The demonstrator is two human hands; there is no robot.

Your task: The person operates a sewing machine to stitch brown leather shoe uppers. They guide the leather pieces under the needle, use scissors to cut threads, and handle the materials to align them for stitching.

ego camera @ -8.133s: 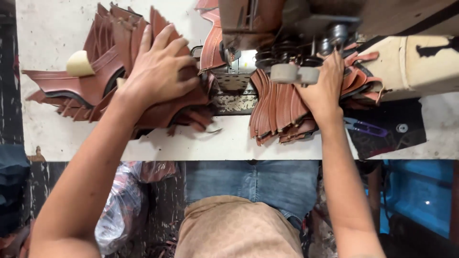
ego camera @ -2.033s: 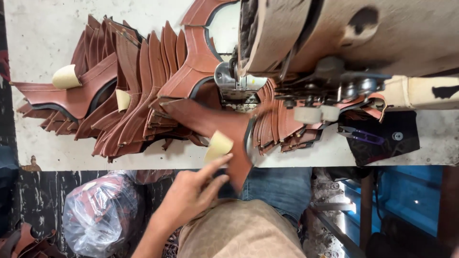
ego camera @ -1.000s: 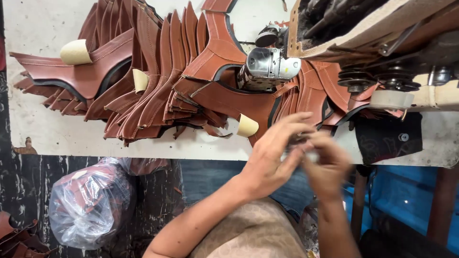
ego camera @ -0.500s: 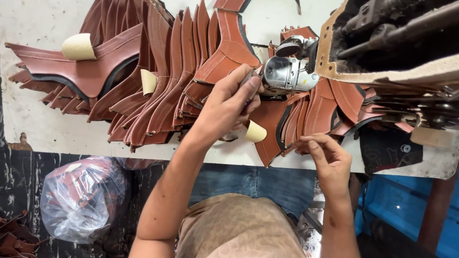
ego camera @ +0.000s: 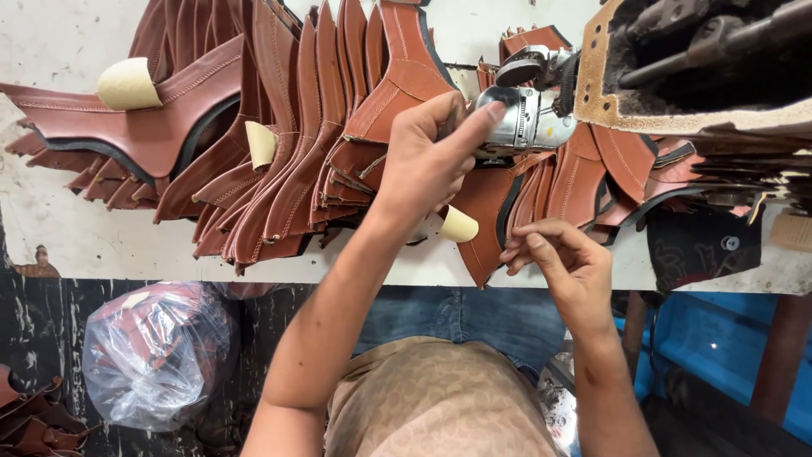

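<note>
At the far left of the white counter (ego camera: 51,228) lies a big fan of brown leather pieces (ego camera: 279,152), stacked one over the other. Some have small cream patches (ego camera: 127,83) on them. Under the counter, on the left, sits a clear plastic bag (ego camera: 156,355) with more brown bits inside.

Next comes the left hand (ego camera: 423,165). It reaches far over the pile, and its fingers curl against the shiny metal part of the sewing machine (ego camera: 524,118). Its grip looks partly closed around that metal part or something small beside it; I cannot tell just what it pinches.

Just right of it and nearer lies the leather piece being worked on (ego camera: 486,216). It sits under the metal part, with a cream patch on its near left side, and its pointed end hangs to the counter's near edge.

Then comes the right hand (ego camera: 562,262). Its fingertips are pinched together at the right edge of that piece. It may hold a thread or the thin edge; that is too small to see.

The leather looks light and bendy, but firm enough to keep its shape. It should not break or slip much. A good place to hold it is by the edge, flat between thumb and finger.

At the far right are more brown pieces (ego camera: 626,161) and the dark machine body (ego camera: 702,59).
</note>
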